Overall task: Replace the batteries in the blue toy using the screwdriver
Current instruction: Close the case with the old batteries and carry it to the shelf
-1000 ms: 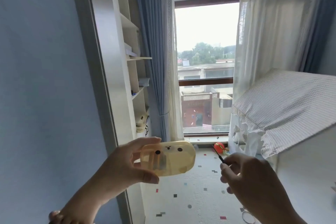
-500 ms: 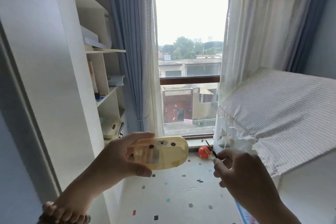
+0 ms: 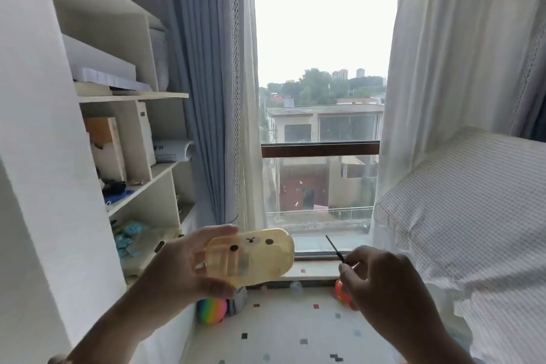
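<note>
while raised before the window (image 3: 322,68), left hand (image 3: 183,269) gripping yellowish translucent toy (image 3: 251,254), right hand (image 3: 381,281) pinching thin screwdriver (image 3: 335,248)

- The left hand (image 3: 180,269) is bare: no glove, no ring on any finger that shows.
- The left forearm (image 3: 118,331) is bare down to the lower edge of the picture, with no sleeve and no watch on it.
- The right hand (image 3: 384,289) is bare too, without glove or ring.
- The right forearm (image 3: 434,346) shows no cuff and no band.
- One right fingernail (image 3: 340,267) is short and pale.
</note>
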Demonstrator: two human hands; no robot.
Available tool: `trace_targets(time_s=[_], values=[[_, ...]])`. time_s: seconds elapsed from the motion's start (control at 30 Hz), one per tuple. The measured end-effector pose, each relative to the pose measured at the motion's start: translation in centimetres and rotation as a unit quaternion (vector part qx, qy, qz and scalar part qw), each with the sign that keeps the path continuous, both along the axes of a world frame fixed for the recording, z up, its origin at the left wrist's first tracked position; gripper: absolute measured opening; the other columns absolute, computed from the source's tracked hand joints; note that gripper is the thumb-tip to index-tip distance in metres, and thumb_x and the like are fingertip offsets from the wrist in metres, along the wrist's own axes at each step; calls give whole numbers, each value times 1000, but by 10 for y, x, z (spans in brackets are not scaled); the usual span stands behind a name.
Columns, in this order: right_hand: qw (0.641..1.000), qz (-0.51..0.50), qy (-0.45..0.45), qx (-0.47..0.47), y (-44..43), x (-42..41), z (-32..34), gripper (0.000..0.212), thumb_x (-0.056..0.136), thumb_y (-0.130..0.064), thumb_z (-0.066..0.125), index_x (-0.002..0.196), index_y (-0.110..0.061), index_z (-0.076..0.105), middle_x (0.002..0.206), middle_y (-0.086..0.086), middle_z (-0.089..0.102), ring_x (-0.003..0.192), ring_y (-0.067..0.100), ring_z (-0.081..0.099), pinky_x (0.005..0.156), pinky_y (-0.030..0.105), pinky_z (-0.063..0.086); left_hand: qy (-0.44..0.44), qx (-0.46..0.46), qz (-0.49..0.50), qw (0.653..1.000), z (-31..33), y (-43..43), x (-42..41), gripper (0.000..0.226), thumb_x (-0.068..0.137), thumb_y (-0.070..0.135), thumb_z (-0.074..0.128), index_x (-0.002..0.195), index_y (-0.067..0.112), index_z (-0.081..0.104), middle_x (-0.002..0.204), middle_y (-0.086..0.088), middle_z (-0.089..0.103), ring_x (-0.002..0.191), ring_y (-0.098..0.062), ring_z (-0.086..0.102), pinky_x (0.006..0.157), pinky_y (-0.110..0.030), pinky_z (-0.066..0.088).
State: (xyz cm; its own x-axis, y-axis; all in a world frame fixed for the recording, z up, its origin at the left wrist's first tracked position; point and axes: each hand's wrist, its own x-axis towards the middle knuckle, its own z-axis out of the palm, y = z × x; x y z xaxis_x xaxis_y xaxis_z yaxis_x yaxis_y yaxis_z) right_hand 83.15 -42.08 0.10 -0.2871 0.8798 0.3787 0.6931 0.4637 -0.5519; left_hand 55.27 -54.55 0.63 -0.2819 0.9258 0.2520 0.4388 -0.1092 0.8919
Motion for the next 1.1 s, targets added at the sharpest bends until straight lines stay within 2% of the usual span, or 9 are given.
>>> trace_targets(time_s=[0.1,0.27,0.47,0.6,0.73,0.87,0.97,1.1], values=[[1000,-2,-16,3,50,-24,3,17,77,-40,64,81,-27,74,63,-8,74,66,9,71,68,31,58,-7,4,-5,1000,-6,52,-22,87,49,-1,97,126,23,67,117,8,77,110,-14,73,86,-34,62],[1000,-6,-9,-6,141,-73,-10,19,75,-41,59,79,-28,72,60,-9,74,56,8,70,62,32,59,-10,10,-11,1000,-21,141,-72,88,48,0,97,128,23,66,119,2,77,111,-17,73,90,-35,60],[999,-7,7,-33,245,-137,-7,21,74,-43,57,80,-29,71,62,-10,74,58,8,72,64,32,61,-10,9,-24,1000,-12,244,-139,90,50,8,99,131,27,63,122,8,75,115,-13,70,96,-34,58],[999,-18,12,-34,310,-171,-5,19,74,-44,57,78,-31,69,61,-12,74,58,8,72,66,32,61,-14,15,-30,999,0,311,-172,93,46,19,102,131,28,64,123,3,75,115,-18,70,97,-38,55],[999,-14,3,-45,375,-202,-8,19,75,-43,58,80,-30,70,61,-11,74,58,8,72,67,32,61,-15,9,-31,999,-2,376,-199,90,49,8,98,131,25,63,122,4,75,115,-16,71,96,-33,57],[998,7,18,-55,448,-228,-17,18,74,-43,57,76,-30,70,60,-10,73,54,9,71,61,35,61,-14,5,-9,1000,-12,440,-221,89,49,2,97,130,23,64,120,3,76,112,-16,72,93,-29,58],[997,21,12,-66,502,-246,-17,14,75,-41,58,73,-31,68,59,-12,73,54,8,71,63,34,61,-25,2,13,1000,-15,484,-237,92,48,11,101,131,24,64,123,0,75,115,-20,70,98,-38,54],[997,39,14,-63,572,-270,-9,11,77,-38,61,71,-31,67,58,-14,72,53,6,70,63,33,59,-21,1,38,999,-3,538,-254,92,45,17,100,130,27,64,122,0,75,113,-21,71,95,-35,55]])
